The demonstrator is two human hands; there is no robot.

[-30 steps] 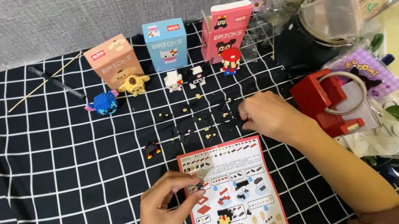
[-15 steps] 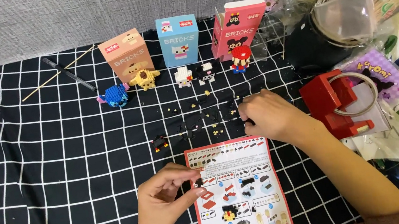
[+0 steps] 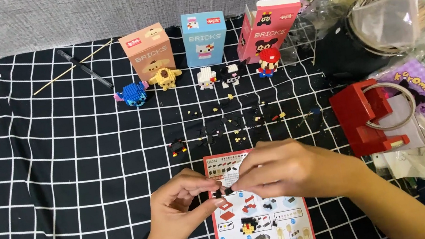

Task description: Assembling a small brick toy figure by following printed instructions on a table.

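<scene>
My left hand (image 3: 183, 205) and my right hand (image 3: 282, 173) meet over the top of a red-bordered instruction sheet (image 3: 262, 224) on the black-and-white checked cloth (image 3: 63, 175). Both pinch tiny black bricks (image 3: 222, 192) between thumb and fingertips, the pieces touching each other. Several loose small bricks (image 3: 235, 119) lie scattered just beyond the sheet, and a small black and orange partial build (image 3: 176, 147) sits to their left.
Three upright boxes, orange (image 3: 147, 50), blue (image 3: 204, 37) and pink (image 3: 269, 28), stand at the back with finished brick figures (image 3: 133, 95) in front. A red box (image 3: 361, 117) with a ring, plastic bags and a leafy plant crowd the right edge. A pen and stick lie back left.
My right hand has come back from the loose bricks to my left hand above the sheet. The camera has tilted, so everything sits lower in view.
</scene>
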